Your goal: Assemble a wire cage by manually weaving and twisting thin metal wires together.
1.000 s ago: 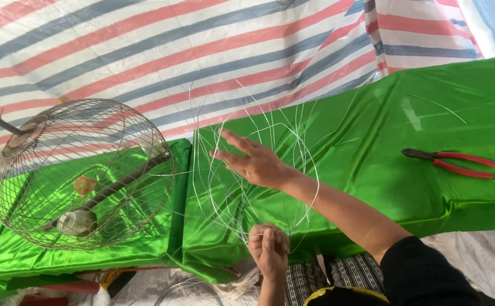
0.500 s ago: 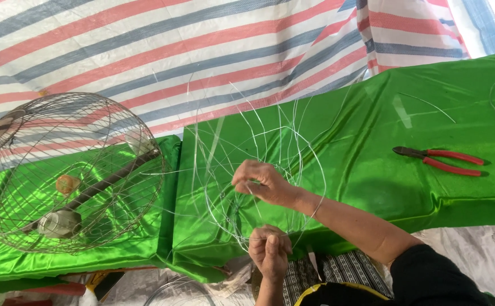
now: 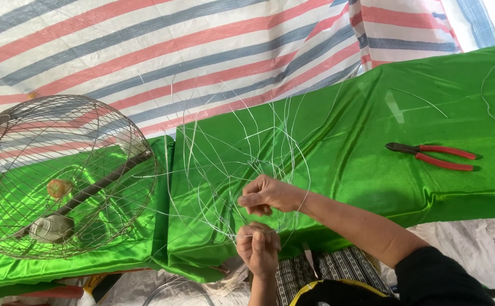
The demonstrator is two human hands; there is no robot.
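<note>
The right hand (image 3: 270, 195) is above the near edge of the surface (image 3: 372, 113), which is covered with a shiny green cloth. Its fingers are curled in, and the fingertips pinch thin strands of the wire frame (image 3: 242, 153). The left hand (image 3: 257, 248) is just below it, past the near edge of the surface, closed like a loose fist around the lower ends of the same wires. The two hands are near each other but I cannot tell if they touch.

The wire frame is a loose bundle of thin, pale wire loops. It stands up from the hands and spreads over the middle of the surface, with some wire ends pointing up toward the striped tarp (image 3: 174, 51) behind the far edge.

On the left end of the surface lies a round metal fan guard (image 3: 60, 175), tilted, with a dark bar across it and a small motor part inside. It is just beside the wire frame, and their outer wires seem to overlap a little.

On the right side of the surface, well apart from the hands, lie pliers (image 3: 434, 156) with red handles. A few loose wire pieces (image 3: 417, 97) lie toward the far right corner.
</note>
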